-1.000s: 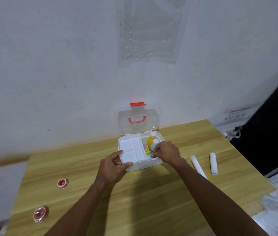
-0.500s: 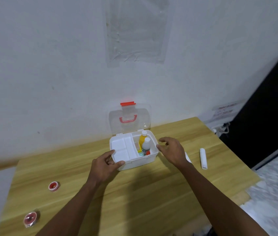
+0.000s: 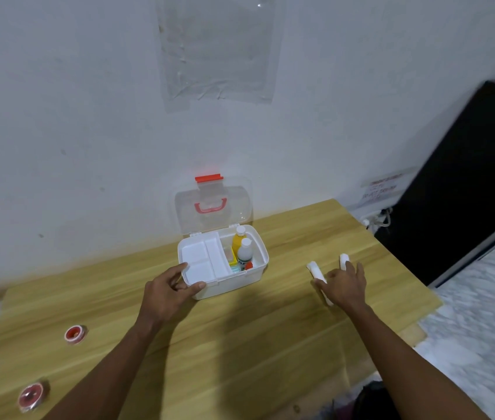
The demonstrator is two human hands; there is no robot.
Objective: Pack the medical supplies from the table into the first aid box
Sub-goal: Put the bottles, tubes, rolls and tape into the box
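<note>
Left hand (image 3: pixel 170 291) steadies the first aid box (image 3: pixel 234 278) by its near left corner, thumb on the front wall, fingers over the rim; it grips the box only. Lid up; two bottles (image 3: pixel 241 248) already stand in the right compartment. My right hand (image 3: pixel 344 284) hovers spread and empty over two white gauze rolls (image 3: pixel 316 269), to the right of the box. Both rolls lie flat, long axes running away from me; the nearer one sits under the thumb side. Right hand is plainly closer. Two red tape rolls (image 3: pixel 75 334) wait far left.
</note>
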